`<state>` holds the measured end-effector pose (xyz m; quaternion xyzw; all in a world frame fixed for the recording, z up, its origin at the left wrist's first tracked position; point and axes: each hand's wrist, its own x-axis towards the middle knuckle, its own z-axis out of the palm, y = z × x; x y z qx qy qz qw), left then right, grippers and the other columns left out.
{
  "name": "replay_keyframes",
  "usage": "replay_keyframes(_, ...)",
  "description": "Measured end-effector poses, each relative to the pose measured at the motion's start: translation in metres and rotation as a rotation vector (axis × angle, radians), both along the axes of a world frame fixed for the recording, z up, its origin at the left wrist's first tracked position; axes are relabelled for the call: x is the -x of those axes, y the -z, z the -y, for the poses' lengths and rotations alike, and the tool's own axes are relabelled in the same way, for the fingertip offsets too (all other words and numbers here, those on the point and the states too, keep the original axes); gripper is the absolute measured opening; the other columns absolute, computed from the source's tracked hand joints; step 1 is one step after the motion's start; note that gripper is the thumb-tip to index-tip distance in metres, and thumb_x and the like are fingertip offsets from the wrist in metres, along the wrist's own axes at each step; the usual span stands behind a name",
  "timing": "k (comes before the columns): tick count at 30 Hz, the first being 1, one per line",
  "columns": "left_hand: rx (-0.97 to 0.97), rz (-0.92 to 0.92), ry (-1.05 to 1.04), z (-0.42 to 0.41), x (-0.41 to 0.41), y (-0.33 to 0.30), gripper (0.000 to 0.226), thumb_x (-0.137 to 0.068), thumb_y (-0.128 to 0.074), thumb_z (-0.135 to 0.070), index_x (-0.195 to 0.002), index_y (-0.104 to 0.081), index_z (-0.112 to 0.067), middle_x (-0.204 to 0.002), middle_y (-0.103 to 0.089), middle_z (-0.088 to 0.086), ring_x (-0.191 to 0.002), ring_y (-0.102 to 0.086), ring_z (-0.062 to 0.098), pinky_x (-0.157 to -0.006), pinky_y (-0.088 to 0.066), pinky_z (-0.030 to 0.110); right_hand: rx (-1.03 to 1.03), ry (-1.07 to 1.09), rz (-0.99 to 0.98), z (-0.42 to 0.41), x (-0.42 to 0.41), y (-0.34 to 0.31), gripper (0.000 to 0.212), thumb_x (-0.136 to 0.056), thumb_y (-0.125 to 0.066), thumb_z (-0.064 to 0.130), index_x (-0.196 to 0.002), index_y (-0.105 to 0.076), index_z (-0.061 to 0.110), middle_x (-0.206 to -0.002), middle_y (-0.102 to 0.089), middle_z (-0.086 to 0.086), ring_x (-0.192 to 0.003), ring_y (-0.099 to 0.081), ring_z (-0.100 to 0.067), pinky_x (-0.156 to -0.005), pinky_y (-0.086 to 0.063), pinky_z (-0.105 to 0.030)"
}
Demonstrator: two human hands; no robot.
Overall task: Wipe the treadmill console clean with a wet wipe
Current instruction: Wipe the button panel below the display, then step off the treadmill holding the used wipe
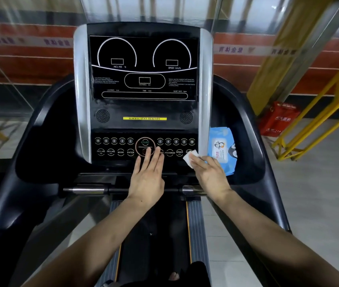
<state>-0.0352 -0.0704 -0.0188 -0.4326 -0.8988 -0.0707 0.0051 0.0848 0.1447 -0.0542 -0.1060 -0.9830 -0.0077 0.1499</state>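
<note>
The black treadmill console (143,112) stands in front of me, with a dark display on top and a row of round buttons below. My left hand (148,177) lies flat and open, its fingertips resting on the button panel by the START ring. My right hand (210,175) presses a folded white wet wipe (189,158) against the lower right corner of the button panel. Part of the wipe is hidden under the fingers.
A blue wet-wipe pack (222,150) lies in the right side tray of the console. A metal handlebar (90,190) crosses below my hands. Black side arms (253,129) flank the console. Yellow railings (319,125) and a red box (278,119) stand at the right.
</note>
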Motion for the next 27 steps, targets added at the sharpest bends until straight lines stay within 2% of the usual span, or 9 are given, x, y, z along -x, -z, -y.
replay_keyframes(4, -0.017, 0.023, -0.023, 0.005, -0.004, 0.002, 0.073, -0.101, -0.044, -0.021, -0.165, -0.009, -0.014, -0.173, 0.010, 0.001, -0.158, 0.017, 0.024, -0.130, -0.003, 0.050, 0.146, 0.048, -0.064, 0.016, -0.004, -0.001, 0.033, -0.066, -0.087, -0.004, -0.092, -0.077, 0.013, -0.133, -0.071, 0.003, -0.089, -0.069, -0.025, -0.085, -0.061, -0.040)
replay_keyframes(7, -0.026, 0.045, -0.038, 0.011, -0.007, 0.006, 0.071, -0.100, -0.046, -0.020, -0.164, -0.016, -0.014, -0.174, 0.002, 0.003, -0.159, 0.013, 0.024, -0.130, -0.006, 0.050, 0.350, 0.117, -0.122, 0.033, -0.012, -0.002, 0.022, -0.079, -0.082, 0.000, -0.097, -0.081, 0.012, -0.129, -0.074, 0.001, -0.095, -0.075, -0.030, -0.091, -0.062, -0.044)
replay_keyframes(10, -0.058, 0.073, -0.073, 0.018, -0.011, 0.006, 0.069, -0.099, -0.048, -0.018, -0.163, -0.022, -0.015, -0.174, -0.007, 0.005, -0.160, 0.008, 0.023, -0.130, -0.008, 0.050, 0.611, 0.244, -0.178, 0.051, -0.019, -0.004, 0.027, -0.090, -0.074, 0.005, -0.115, -0.080, 0.012, -0.125, -0.076, -0.003, -0.111, -0.073, -0.021, -0.103, -0.051, -0.022)
replay_keyframes(12, -0.080, 0.082, -0.093, 0.024, -0.013, 0.005, 0.068, -0.099, -0.049, -0.017, -0.162, -0.025, -0.016, -0.173, -0.011, 0.005, -0.160, 0.004, 0.023, -0.130, -0.009, 0.050, 0.680, 0.292, -0.225, 0.065, -0.020, -0.009, 0.027, -0.091, -0.074, 0.004, -0.117, -0.079, 0.010, -0.117, -0.078, -0.005, -0.105, -0.074, -0.019, -0.099, -0.038, -0.002)
replay_keyframes(13, -0.091, 0.082, -0.101, 0.028, -0.014, 0.004, 0.067, -0.099, -0.049, -0.017, -0.162, -0.027, -0.015, -0.173, -0.012, 0.006, -0.160, 0.002, 0.023, -0.130, -0.009, 0.050, 0.692, 0.296, -0.250, 0.072, -0.021, -0.012, 0.026, -0.091, -0.074, 0.004, -0.116, -0.079, 0.010, -0.112, -0.079, -0.004, -0.101, -0.075, -0.018, -0.095, -0.035, 0.002)
replay_keyframes(15, -0.114, 0.074, -0.115, 0.039, -0.017, 0.000, 0.066, -0.099, -0.051, -0.017, -0.161, -0.030, -0.015, -0.173, -0.016, 0.007, -0.160, -0.001, 0.024, -0.130, -0.011, 0.050, 0.705, 0.285, -0.293, 0.088, -0.021, -0.019, 0.024, -0.093, -0.072, 0.007, -0.115, -0.078, 0.013, -0.108, -0.079, -0.001, -0.097, -0.073, -0.014, -0.090, -0.039, -0.001)
replay_keyframes(19, -0.138, 0.071, -0.140, 0.069, -0.022, -0.010, 0.064, -0.099, -0.048, -0.019, -0.161, -0.030, -0.017, -0.172, -0.019, 0.007, -0.160, -0.003, 0.024, -0.130, -0.011, 0.049, 0.808, 0.253, -0.385, 0.124, -0.019, -0.034, 0.020, -0.096, -0.068, 0.013, -0.113, -0.078, 0.017, -0.103, -0.079, 0.007, -0.093, -0.070, -0.007, -0.087, -0.055, -0.025)
replay_keyframes(23, -0.139, 0.052, -0.205, 0.123, -0.029, -0.018, 0.064, -0.102, -0.046, -0.022, -0.162, -0.026, -0.018, -0.173, -0.016, 0.006, -0.160, -0.001, 0.023, -0.130, -0.008, 0.046, 0.978, 0.204, -0.449, 0.175, -0.019, -0.058, 0.018, -0.098, -0.069, 0.013, -0.108, -0.080, 0.024, -0.096, -0.078, 0.017, -0.089, -0.070, 0.000, -0.079, -0.051, -0.017)
replay_keyframes(27, -0.179, 0.054, -0.317, 0.204, -0.046, -0.025, 0.065, -0.100, -0.048, -0.024, -0.162, -0.027, -0.019, -0.173, -0.018, 0.005, -0.160, -0.005, 0.023, -0.130, -0.011, 0.046, 1.130, 0.095, -0.401, 0.249, -0.021, -0.079, 0.018, -0.100, -0.068, 0.016, -0.110, -0.080, 0.025, -0.101, -0.078, 0.018, -0.096, -0.072, -0.002, -0.084, -0.052, -0.016)
